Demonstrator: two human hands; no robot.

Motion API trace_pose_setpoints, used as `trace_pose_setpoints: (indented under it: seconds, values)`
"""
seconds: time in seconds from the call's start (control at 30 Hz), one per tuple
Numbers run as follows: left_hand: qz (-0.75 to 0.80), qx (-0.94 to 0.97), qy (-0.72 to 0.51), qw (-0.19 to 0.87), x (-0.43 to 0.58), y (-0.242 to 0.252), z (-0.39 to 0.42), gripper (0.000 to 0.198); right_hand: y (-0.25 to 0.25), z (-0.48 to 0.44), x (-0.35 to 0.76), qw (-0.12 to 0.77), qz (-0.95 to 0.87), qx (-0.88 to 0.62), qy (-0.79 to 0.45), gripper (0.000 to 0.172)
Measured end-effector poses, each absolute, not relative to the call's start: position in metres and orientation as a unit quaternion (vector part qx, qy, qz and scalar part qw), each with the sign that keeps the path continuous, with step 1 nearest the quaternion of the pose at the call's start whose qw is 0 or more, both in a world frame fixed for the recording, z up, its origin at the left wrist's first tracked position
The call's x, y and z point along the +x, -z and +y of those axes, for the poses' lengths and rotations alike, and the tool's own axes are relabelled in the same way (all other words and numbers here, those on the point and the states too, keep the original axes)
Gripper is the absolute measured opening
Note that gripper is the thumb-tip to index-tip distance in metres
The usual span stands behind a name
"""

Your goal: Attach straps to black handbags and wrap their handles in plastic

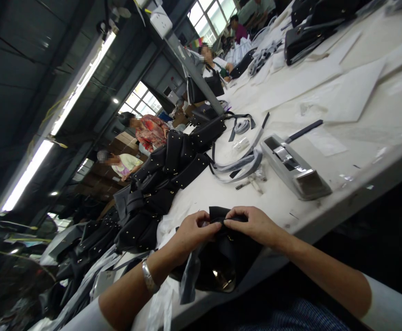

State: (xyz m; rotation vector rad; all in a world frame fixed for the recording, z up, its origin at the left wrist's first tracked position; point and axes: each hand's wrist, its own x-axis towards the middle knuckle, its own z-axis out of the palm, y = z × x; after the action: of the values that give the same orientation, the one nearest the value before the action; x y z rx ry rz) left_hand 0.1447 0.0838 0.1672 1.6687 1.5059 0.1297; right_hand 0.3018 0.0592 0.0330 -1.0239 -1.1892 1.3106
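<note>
A black bag (pixel 206 262) with a shiny metallic patch lies at the front edge of the white table. My left hand (pixel 199 230), with a silver bracelet at the wrist, pinches the bag's upper edge between thumb and fingers. Close beside it, almost touching, my right hand (pixel 251 223) pinches the same edge. A black flap stands up behind the fingertips. A pale wrapped strap (pixel 189 278) hangs from the bag's left side.
A tape dispenser (pixel 293 168) stands right of centre, beside coiled straps (pixel 244 165). Black studded bags (pixel 152 193) are piled along the left. White sheets (pixel 354 92) and more bags lie at the back right. Several people work beyond a metal post (pixel 195 73).
</note>
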Motion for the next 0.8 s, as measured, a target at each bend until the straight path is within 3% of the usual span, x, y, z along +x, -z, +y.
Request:
trace_pose_setpoints:
  seconds: [0.27,0.5,0.8]
  values:
    - [0.584,0.671,-0.051,0.453,0.134,-0.163,0.084,0.041,-0.036,0.056,0.296,0.524,-0.478,-0.446,-0.546,0.019]
    - [0.593,0.732,-0.021,0.335,0.138,-0.163,0.083,0.033,-0.038,0.050,0.293,0.532,-0.488,-0.458,-0.519,0.018]
    - [0.592,0.705,-0.095,0.378,0.141,-0.153,0.077,0.031,-0.035,0.046,0.289,0.542,-0.512,-0.471,-0.472,0.016]
